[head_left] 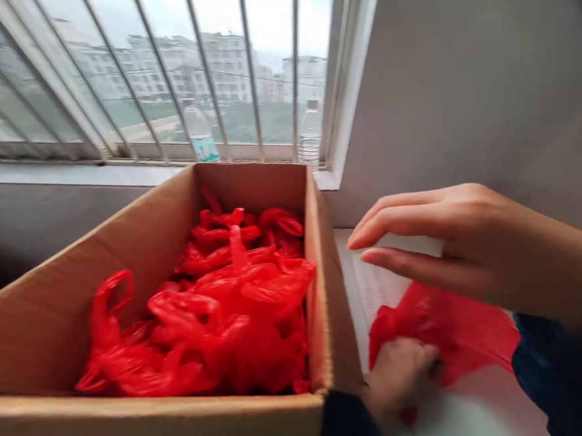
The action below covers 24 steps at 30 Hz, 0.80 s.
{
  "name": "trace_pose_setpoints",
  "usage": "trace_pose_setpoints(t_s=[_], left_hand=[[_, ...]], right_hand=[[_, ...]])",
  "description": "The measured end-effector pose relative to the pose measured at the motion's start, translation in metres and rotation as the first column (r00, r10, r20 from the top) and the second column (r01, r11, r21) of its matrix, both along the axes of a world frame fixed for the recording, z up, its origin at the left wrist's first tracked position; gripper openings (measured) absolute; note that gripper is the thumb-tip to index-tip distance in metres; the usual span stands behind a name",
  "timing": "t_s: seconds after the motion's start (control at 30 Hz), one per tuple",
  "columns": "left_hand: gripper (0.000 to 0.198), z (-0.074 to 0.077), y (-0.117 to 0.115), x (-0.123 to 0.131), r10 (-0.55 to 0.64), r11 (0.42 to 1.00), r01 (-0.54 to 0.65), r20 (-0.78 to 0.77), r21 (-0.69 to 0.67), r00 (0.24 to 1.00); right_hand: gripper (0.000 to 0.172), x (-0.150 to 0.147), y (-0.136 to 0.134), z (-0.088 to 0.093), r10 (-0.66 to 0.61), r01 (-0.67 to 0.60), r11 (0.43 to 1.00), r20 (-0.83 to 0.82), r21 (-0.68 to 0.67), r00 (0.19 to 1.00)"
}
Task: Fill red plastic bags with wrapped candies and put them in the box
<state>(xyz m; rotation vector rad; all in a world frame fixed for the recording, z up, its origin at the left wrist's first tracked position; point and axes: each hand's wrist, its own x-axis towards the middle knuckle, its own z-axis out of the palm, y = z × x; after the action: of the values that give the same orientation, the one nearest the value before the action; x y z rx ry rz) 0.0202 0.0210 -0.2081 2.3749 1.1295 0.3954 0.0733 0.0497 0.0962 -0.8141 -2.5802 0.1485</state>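
My left hand is closed on the near edge of a red plastic bag that lies on the white surface right of the box. Above the bag my right hand hovers with its fingers stretched out toward the left, holding nothing. To the left stands an open cardboard box filled with several crumpled red plastic bags.
A barred window runs along the back, with two clear plastic bottles standing on its sill. A grey wall closes off the right side. Dark blue sleeves cover both my wrists.
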Motion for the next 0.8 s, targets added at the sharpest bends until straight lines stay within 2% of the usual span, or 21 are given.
trace_pose_setpoints(t_s=[0.1, 0.2, 0.27, 0.33, 0.43, 0.53, 0.63, 0.73, 0.8], left_hand=[[0.019, 0.007, 0.004, 0.008, -0.122, 0.992, 0.123, -0.016, 0.032, 0.992], [0.016, 0.017, 0.011, 0.010, -0.132, 0.987, 0.134, -0.029, 0.085, 0.991], [0.017, 0.024, 0.013, 0.010, -0.106, 0.986, 0.110, -0.039, 0.123, 0.994], [0.021, 0.030, 0.012, 0.011, -0.061, 0.985, 0.068, -0.051, 0.158, 0.997], [0.030, 0.038, 0.012, 0.015, 0.060, 0.977, -0.042, -0.083, 0.209, 0.995], [0.021, 0.048, 0.015, 0.018, 0.233, 0.945, -0.195, -0.123, 0.265, 0.965], [0.019, 0.061, 0.016, 0.022, 0.364, 0.899, -0.301, -0.163, 0.317, 0.917], [0.019, 0.072, 0.010, 0.029, 0.408, 0.881, -0.319, -0.222, 0.348, 0.885], [0.018, 0.075, 0.004, 0.032, 0.405, 0.887, -0.303, -0.275, 0.348, 0.872]], right_hand=[[0.024, 0.068, -0.024, -0.006, -0.215, 0.210, 0.971, -0.037, -0.117, 0.976], [0.028, 0.127, -0.051, -0.025, -0.437, 0.419, 0.871, -0.016, -0.256, 0.899], [0.026, 0.154, -0.066, -0.046, -0.526, 0.519, 0.804, 0.060, -0.291, 0.848], [0.027, 0.172, -0.075, -0.073, -0.564, 0.574, 0.758, 0.131, -0.310, 0.815], [0.054, 0.185, -0.077, -0.111, -0.582, 0.602, 0.712, 0.174, -0.361, 0.794], [0.070, 0.190, -0.069, -0.128, -0.558, 0.573, 0.725, 0.161, -0.382, 0.814], [0.062, 0.192, -0.062, -0.120, -0.483, 0.469, 0.776, 0.081, -0.422, 0.872], [0.050, 0.192, -0.061, -0.109, -0.388, 0.343, 0.859, -0.049, -0.379, 0.920], [0.054, 0.190, -0.061, -0.111, -0.305, 0.271, 0.913, -0.068, -0.304, 0.950]])
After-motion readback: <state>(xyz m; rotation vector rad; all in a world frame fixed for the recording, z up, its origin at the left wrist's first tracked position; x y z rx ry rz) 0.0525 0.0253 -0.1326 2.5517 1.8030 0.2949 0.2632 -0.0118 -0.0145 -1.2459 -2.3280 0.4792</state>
